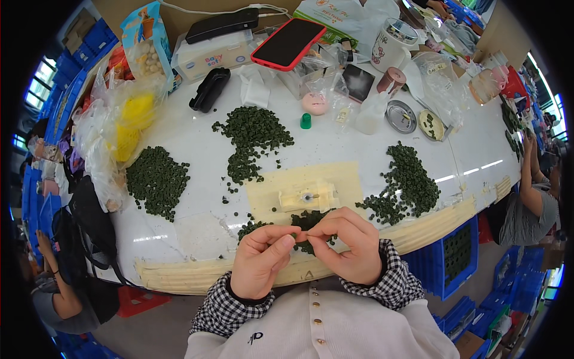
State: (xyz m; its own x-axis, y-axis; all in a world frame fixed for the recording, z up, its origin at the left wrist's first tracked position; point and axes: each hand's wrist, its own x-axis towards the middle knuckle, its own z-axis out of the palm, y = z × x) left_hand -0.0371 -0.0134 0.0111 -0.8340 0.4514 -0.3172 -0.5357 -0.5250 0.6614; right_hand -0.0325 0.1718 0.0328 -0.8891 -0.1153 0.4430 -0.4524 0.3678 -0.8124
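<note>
Piece [293, 236], small and green, appears pinched in the left hand [260, 260], on the near side of the yellow block [308, 197]. The right hand [353, 242] has its grip closed at the fingertips; contents cannot be told. Apply light pressure and work low over the dark pile [306, 220] just before the block. The counter [341, 143] edge lies near the wrists, closer than the block; open room extends beyond the block. Avoid the heap [412, 179] to its right.
</note>
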